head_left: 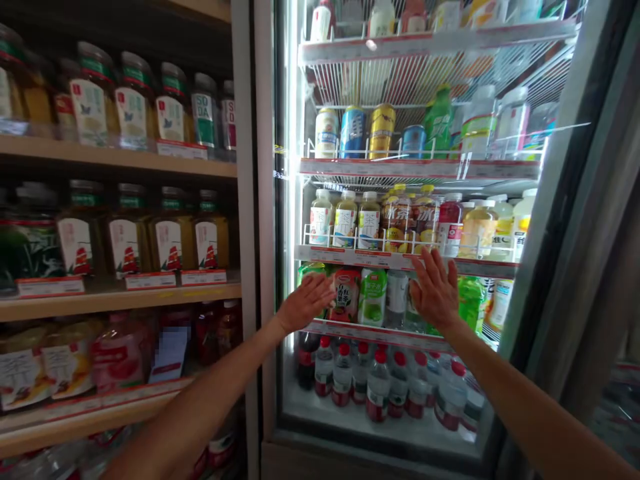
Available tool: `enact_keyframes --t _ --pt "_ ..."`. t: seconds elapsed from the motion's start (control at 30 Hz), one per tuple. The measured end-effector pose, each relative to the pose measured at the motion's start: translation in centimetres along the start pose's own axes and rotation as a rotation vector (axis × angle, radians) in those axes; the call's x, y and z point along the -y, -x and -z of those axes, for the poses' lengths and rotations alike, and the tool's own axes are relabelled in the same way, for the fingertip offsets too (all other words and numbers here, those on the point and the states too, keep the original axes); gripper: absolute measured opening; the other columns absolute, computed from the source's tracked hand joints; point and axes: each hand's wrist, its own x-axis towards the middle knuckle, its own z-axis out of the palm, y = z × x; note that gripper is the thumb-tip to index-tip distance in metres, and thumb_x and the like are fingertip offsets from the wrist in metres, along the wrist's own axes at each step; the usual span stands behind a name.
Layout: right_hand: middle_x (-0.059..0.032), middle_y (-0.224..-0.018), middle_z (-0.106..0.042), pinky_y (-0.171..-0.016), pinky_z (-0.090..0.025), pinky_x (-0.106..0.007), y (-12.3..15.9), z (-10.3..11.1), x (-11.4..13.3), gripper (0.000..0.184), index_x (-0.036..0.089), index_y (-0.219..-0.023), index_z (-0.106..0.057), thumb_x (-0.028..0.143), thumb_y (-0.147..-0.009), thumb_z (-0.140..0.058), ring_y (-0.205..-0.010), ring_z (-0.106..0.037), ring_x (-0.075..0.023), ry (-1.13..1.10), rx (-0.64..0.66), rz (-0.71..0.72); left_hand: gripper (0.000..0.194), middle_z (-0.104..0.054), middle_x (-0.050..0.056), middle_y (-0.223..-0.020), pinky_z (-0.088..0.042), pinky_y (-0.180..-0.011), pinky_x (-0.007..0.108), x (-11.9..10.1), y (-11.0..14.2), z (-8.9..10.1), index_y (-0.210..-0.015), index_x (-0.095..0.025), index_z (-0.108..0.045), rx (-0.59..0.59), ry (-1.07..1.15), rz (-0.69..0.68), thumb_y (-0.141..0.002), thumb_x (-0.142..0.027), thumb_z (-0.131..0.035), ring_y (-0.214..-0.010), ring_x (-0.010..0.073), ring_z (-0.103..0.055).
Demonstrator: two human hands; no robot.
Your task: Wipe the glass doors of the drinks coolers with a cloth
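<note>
My left hand point(309, 301) is stretched out flat in front of the lower shelves of a lit drinks fridge point(295, 437), holding nothing. Just beyond its fingertips stand a red drink pack point(345, 295) and a green-and-white one point(373, 297). To the right, my right hand point(436, 291) is raised with its fingers apart and nothing in them. It partly hides the pale bottles behind it, just below the shelf of iced tea bottles point(397, 217). Light streaks across the front look like reflections on glass. Whether either hand touches the glass, I cannot tell.
Red-capped water bottles point(377, 387) fill the fridge's bottom level. Cans point(353, 132) and a green bottle point(440, 120) stand higher up. On the left, wooden shelves point(120, 160) carry large tea bottles point(133, 100) and a phone-like object point(171, 353). A dark upright frame point(575, 267) borders the right.
</note>
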Motion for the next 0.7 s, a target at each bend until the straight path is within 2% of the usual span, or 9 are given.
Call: enact_keyframes --t 0.07,0.23,0.3,0.4,0.43,0.47,0.6,0.63,0.7 --pt "-0.0058 -0.148 -0.023 -0.109 -0.015 -0.049 0.0 0.0 0.0 0.066 0.026 -0.142 -0.014 0.023 -0.084 -0.045 -0.136 -0.020 -0.0227 0.004 -0.011 -0.001 0.045 -0.047 0.009 -0.133 -0.037 -0.104 0.044 1.4 -0.7 0.3 -0.126 -0.022 -0.039 0.022 0.022 -0.014 -0.082 -0.018 -0.049 -0.133 0.0230 -0.028" --pt "-0.0067 -0.148 -0.025 -0.109 -0.015 -0.050 0.0 0.0 0.0 0.067 0.025 -0.143 -0.014 0.023 -0.083 -0.045 -0.136 -0.019 -0.0228 -0.005 -0.011 0.003 0.050 -0.024 0.018 -0.145 -0.023 -0.109 0.054 5.0 -5.9 0.3 -0.132 -0.012 -0.030 -0.246 -0.075 0.437 -0.083 -0.011 -0.039 -0.138 0.0264 -0.008" --pt "-0.0067 -0.148 -0.025 -0.109 -0.015 -0.050 0.0 0.0 0.0 0.066 0.025 -0.142 -0.014 0.023 -0.084 -0.045 -0.137 -0.019 -0.0228 -0.011 -0.002 -0.002 0.050 -0.027 0.014 -0.144 -0.024 -0.110 0.050 3.9 -7.6 -0.2 -0.132 -0.014 -0.030 -0.211 -0.052 0.283 -0.083 -0.010 -0.039 -0.138 0.0239 -0.009" --pt "-0.0069 -0.148 -0.025 -0.109 -0.016 -0.050 0.0 0.1 0.0 0.065 0.025 -0.142 -0.015 0.023 -0.084 -0.044 -0.136 -0.019 -0.0232 -0.008 -0.002 0.003 0.044 -0.039 0.007 -0.139 -0.029 -0.111 0.041 2.7 -9.2 -0.6 -0.128 -0.020 -0.036 -0.004 0.046 -0.166 -0.084 -0.014 -0.041 -0.136 0.0185 -0.019" --pt "-0.0070 -0.148 -0.025 -0.109 -0.016 -0.050 0.0 0.0 0.0 0.065 0.025 -0.142 -0.015 0.023 -0.084 -0.044 -0.136 -0.020 -0.0233 -0.005 -0.007 0.006 0.042 -0.041 0.006 -0.138 -0.029 -0.111 0.041 3.2 -9.6 -0.6 -0.127 -0.021 -0.037 0.030 0.055 -0.202 -0.085 -0.015 -0.041 -0.136 0.0182 -0.021" --pt "-0.0071 -0.147 -0.025 -0.109 -0.016 -0.050 0.0 0.0 -0.1 0.065 0.025 -0.142 -0.015 0.023 -0.084 -0.044 -0.136 -0.020 -0.0234 -0.001 -0.012 0.009 0.042 -0.041 0.006 -0.137 -0.028 -0.111 0.042 4.1 -10.0 -0.5 -0.127 -0.020 -0.037 0.013 0.038 -0.124 -0.085 -0.015 -0.040 -0.135 0.0184 -0.022" --pt "-0.0066 -0.148 -0.023 -0.110 -0.015 -0.050 0.0 0.0 0.0 0.067 0.025 -0.143 -0.012 0.023 -0.084 -0.044 -0.137 -0.019 -0.0230 -0.003 -0.005 0.007 0.043 -0.032 0.015 -0.142 -0.024 -0.110 0.053 7.7 -11.8 -0.3 -0.128 -0.012 -0.033 -0.298 -0.103 0.599 -0.085 -0.014 -0.039 -0.137 0.0253 -0.016" --pt "-0.0064 -0.148 -0.023 -0.110 -0.014 -0.049 0.0 0.0 0.0 0.067 0.026 -0.143 -0.012 0.023 -0.084 -0.044 -0.137 -0.018 -0.0230 -0.005 -0.003 0.004 0.044 -0.030 0.016 -0.142 -0.023 -0.109 0.054 7.4 -12.1 -0.5 -0.128 -0.010 -0.033 -0.320 -0.107 0.639 -0.085 -0.014 -0.039 -0.137 0.0268 -0.015" --pt "-0.0063 -0.148 -0.023 -0.110 -0.014 -0.050 0.0 0.0 0.0 0.067 0.026 -0.143 -0.012 0.023 -0.084 -0.044 -0.137 -0.019 -0.0229 -0.013 -0.004 -0.001 0.045 -0.031 0.015 -0.142 -0.023 -0.110 0.052 5.2 -12.5 -1.1 -0.128 -0.012 -0.034 -0.233 -0.063 0.414 -0.083 -0.013 -0.041 -0.137 0.0263 -0.014"
